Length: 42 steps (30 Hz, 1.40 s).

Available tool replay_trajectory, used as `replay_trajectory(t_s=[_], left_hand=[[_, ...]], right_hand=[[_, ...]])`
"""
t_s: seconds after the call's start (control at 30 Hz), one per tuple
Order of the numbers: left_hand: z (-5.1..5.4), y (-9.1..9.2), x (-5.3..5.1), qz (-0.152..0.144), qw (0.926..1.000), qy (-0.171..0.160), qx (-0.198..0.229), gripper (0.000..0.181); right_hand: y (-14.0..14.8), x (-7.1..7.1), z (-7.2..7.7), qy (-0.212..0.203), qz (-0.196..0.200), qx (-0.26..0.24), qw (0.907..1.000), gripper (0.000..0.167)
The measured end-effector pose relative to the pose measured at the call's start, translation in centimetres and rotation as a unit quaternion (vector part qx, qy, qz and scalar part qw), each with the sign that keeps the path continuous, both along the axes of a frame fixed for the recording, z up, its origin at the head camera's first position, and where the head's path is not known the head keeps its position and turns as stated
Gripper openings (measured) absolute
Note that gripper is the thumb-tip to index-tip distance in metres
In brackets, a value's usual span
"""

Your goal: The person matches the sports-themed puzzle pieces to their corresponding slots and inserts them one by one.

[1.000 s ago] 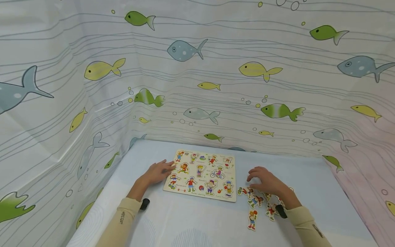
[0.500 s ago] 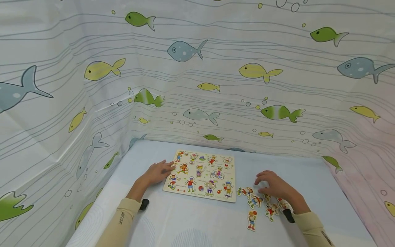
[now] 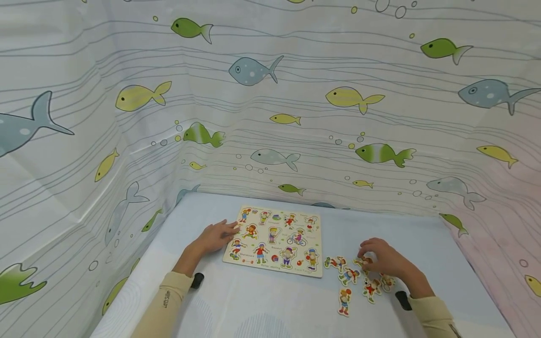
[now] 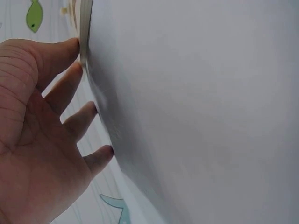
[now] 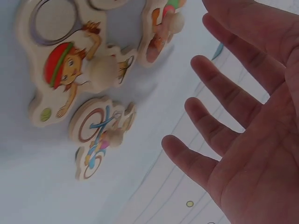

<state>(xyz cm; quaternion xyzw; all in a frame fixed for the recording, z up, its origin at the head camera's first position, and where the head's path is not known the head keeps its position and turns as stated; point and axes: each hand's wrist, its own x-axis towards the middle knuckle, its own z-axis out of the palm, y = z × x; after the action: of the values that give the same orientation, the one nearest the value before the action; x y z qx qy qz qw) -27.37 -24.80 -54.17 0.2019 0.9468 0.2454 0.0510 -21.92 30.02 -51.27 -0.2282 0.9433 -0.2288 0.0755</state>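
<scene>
Observed painted, knobbed pieces (image 5: 67, 67), cream board (image 3: 313, 238) touched by loose-fingered left hand (image 3: 212, 237), spread-fingered right hand (image 3: 385, 259) moved rightward.

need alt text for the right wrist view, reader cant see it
An open right hand, fingers spread, is beside a wooden red-capped child piece and a cyclist piece. Other pieces are cut off at the top.
</scene>
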Motion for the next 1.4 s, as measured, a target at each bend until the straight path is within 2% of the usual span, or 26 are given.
replay_trajectory(t_s=[0.37,0.67,1.1,1.4], left_hand=[[0.10,-0.21,0.14,-0.006,0.9999,-0.003,0.009,0.036],[-0.08,-0.30,0.01,0.000,0.9998,0.001,0.018,0.037],[-0.19,-0.11,-0.13,0.008,0.9999,-0.001,0.010,0.037],[-0.05,-0.01,-0.10,0.000,0.9999,-0.001,0.012,0.037]], right_hand=[[0.60,0.24,-0.75,0.012,-0.014,0.015,0.9997,0.018],[0.34,0.35,-0.87,-0.002,-0.060,0.034,0.9976,0.018],[0.45,0.23,-1.07,0.003,-0.055,0.025,0.9982,0.018],[0.16,0.02,-0.23,0.009,-0.042,0.019,0.9989,0.018]])
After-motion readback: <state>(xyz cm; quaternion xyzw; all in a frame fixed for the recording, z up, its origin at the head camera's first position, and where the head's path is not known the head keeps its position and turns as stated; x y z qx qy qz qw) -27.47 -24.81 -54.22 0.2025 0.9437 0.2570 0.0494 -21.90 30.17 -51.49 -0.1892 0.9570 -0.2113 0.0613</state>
